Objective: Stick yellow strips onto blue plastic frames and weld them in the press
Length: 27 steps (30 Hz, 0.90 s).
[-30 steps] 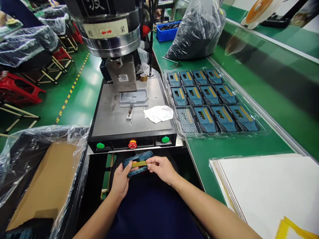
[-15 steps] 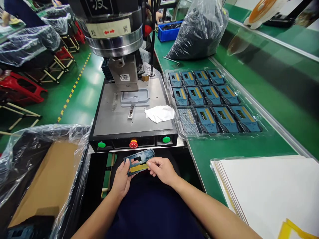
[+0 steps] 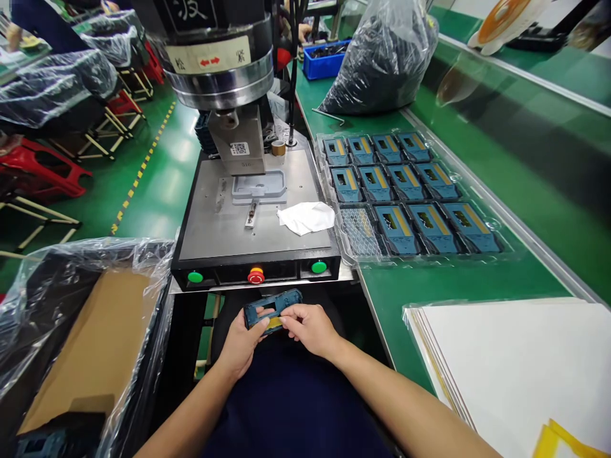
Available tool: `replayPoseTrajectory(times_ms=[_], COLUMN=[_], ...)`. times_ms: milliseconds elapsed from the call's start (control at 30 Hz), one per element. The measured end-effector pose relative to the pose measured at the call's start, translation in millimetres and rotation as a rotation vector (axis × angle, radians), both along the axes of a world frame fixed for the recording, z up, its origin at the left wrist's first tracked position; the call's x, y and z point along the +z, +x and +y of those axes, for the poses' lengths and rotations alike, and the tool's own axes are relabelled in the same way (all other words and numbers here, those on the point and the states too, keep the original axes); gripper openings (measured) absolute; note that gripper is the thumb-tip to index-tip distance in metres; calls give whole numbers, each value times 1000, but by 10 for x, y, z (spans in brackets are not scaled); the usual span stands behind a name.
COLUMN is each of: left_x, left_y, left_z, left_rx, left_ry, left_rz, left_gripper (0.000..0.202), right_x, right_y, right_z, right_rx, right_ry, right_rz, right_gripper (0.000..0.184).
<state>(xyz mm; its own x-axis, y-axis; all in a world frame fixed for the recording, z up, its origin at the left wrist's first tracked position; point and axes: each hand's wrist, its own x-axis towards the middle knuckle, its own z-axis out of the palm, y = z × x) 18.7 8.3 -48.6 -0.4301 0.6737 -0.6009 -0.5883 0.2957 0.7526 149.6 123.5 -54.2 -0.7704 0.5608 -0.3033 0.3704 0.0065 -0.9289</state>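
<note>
A dark blue plastic housing (image 3: 288, 299) with a rectangular window is held over my lap, in front of the press. My left hand (image 3: 241, 343) grips its left end, with the thumb pressed on the yellow strip (image 3: 275, 322) that lies along the near side. The fingertips of my right hand (image 3: 310, 327) pinch at the strip's right end, against the housing. Whether the strip is stuck down cannot be made out.
Ahead stands a press with a metal head (image 3: 238, 143) above a grey fixture (image 3: 259, 185); a white cloth (image 3: 307, 218) lies beside it. To the right are a clear tray (image 3: 506, 254) of similar housings and white sheets (image 3: 515, 362). A plastic-lined box (image 3: 90, 343) stands left.
The housing has shifted slightly right. My left thumb has moved from the housing's left edge onto the yellow strip, and my right fingers stay at the strip's right end.
</note>
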Motion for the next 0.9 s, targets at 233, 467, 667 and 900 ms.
replayPoseTrajectory(times_ms=[233,467,667,900], left_x=[-23,-67,-93,-69], left_y=[14,-34,-28,-16], left_z=[-5,-20,-49,-52], left_rx=[46,132,133,96], left_ry=[-50,-49,-38,-37], left_rz=[-9,-31,-37,-41], left_gripper=[50,45,46,49], right_x=[24,44,39,24], right_y=[16,46,36,53], right_z=[37,91,-1,68], right_rx=[-89,-50,124,151], right_ry=[407,476,583,850], right_rz=[-2,-6,-111,115], right_gripper=[24,20,18,43])
